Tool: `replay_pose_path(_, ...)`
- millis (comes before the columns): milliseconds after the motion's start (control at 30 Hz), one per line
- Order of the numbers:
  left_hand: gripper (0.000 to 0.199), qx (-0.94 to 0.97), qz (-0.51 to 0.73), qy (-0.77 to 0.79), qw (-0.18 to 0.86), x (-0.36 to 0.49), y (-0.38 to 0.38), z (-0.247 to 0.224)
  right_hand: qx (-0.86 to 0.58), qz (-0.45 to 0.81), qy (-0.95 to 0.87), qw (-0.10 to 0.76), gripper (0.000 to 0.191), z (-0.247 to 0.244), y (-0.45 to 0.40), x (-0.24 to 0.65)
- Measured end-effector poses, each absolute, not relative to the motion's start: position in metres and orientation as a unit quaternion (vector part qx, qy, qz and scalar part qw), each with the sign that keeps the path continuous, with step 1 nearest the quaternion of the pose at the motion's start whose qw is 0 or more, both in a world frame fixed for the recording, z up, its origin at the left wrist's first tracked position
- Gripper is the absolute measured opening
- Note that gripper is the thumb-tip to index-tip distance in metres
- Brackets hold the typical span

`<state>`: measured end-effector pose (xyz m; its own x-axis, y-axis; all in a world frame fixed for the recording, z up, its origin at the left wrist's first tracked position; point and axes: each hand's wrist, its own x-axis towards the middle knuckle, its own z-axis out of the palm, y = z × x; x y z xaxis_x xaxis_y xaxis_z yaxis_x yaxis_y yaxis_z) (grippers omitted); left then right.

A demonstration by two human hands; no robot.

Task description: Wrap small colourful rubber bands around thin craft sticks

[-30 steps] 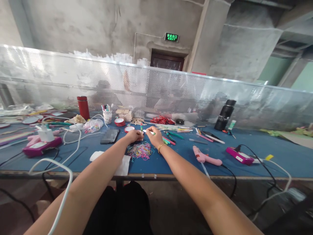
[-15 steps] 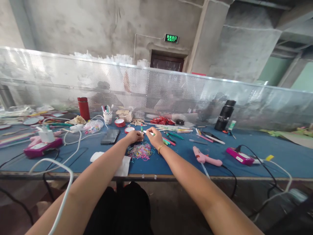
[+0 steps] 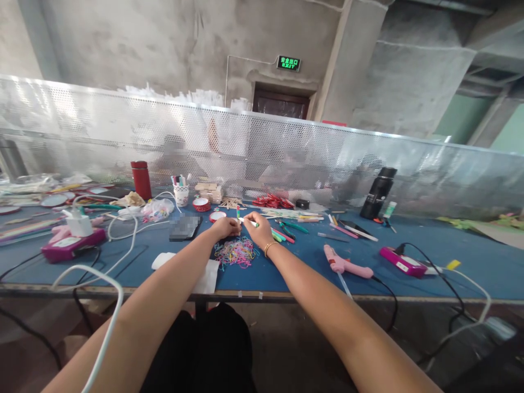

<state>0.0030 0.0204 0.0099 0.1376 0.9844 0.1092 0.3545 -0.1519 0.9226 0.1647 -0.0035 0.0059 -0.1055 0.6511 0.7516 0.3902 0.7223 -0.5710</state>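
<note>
My left hand (image 3: 226,228) is closed, pinching a thin stick (image 3: 238,212) that stands upright and shows green and red on its upper part. In my closed right hand (image 3: 260,233) is a white marker (image 3: 252,222) with a green end, its tip pointing at the stick. Whether the tip touches the stick is too small to tell. Just below both hands lies a tangled heap of pastel rubber bands (image 3: 236,252). Several coloured markers (image 3: 280,235) rest on the table beside my right wrist, which wears a gold bracelet.
On the blue table (image 3: 303,267) lie a pink glue gun (image 3: 346,266), purple power strips (image 3: 403,262), a phone (image 3: 185,228) and a white cloth (image 3: 208,277). A pen cup (image 3: 180,195), red bottle (image 3: 141,181) and black bottle (image 3: 377,194) stand towards the perforated metal screen (image 3: 327,158).
</note>
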Motion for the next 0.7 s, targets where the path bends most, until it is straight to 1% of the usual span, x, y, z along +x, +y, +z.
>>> replay_pose_path(400, 0.017, 0.642, 0.402, 0.520, 0.395, 0.006, 0.012, 0.016, -0.387, 0.095, -0.724, 0.564, 0.013, 0.005, -0.001, 0.167)
replay_pose_path(700, 0.019, 0.643, 0.397, 0.519, 0.399, 0.008, 0.003, 0.023, -0.355, 0.108, -0.738, 0.563, 0.016, 0.006, -0.004, 0.164)
